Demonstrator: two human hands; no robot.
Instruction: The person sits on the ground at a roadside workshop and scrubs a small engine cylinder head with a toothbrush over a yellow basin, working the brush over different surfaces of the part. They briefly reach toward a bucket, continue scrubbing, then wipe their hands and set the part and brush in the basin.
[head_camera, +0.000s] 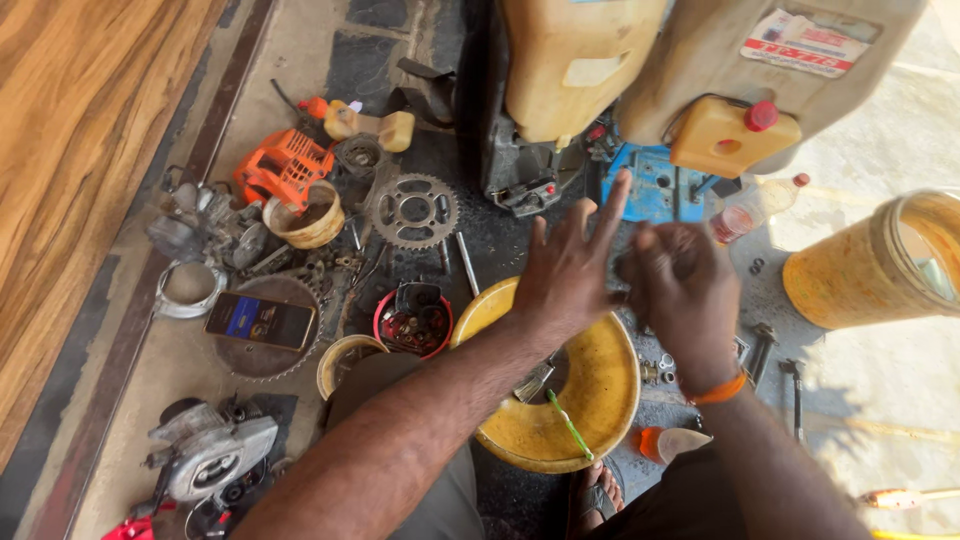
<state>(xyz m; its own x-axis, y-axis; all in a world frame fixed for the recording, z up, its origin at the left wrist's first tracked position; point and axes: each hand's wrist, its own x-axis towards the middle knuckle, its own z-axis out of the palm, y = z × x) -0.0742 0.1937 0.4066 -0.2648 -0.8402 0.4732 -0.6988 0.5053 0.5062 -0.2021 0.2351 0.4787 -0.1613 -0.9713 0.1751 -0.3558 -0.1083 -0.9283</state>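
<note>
Both hands are raised above the yellow basin (600, 385) on the floor. Left hand (565, 270): fingers spread wide, holding nothing, fingertips meeting the right hand. Right hand (680, 290): fingers curled narrow around a small dark part (628, 268), mostly hidden; its kind cannot be told. A sprocket (412, 211) lies left of the hands, a red bowl (413, 320) of small parts below it. A phone (260, 321) rests on a toothed disc further left.

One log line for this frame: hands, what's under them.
left hand: fingers spread | right hand: closed on small dark part, unclear | below: yellow basin
</note>
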